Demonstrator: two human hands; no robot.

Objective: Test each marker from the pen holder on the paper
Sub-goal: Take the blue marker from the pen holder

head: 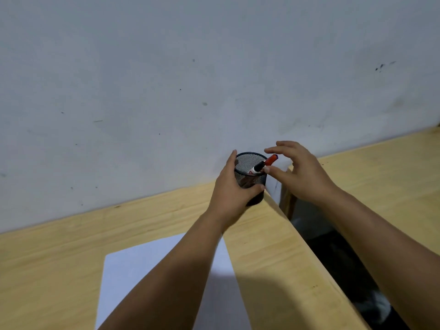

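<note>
Red-capped marker [263, 165] leans from the pen holder [250, 179] gripped by the left hand [229, 194], between the right hand [298, 173]'s open grip.

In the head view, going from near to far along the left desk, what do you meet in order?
Sheet of paper → left hand gripping the mesh pen holder → red-capped marker leaning out of the holder, with the right hand open around its cap → wall.

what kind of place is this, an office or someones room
Probably a plain desk or study corner, home or office I cannot tell. A light wooden desk stands against a bare scuffed wall, with a mesh pen holder and a white sheet of paper on it.
</note>
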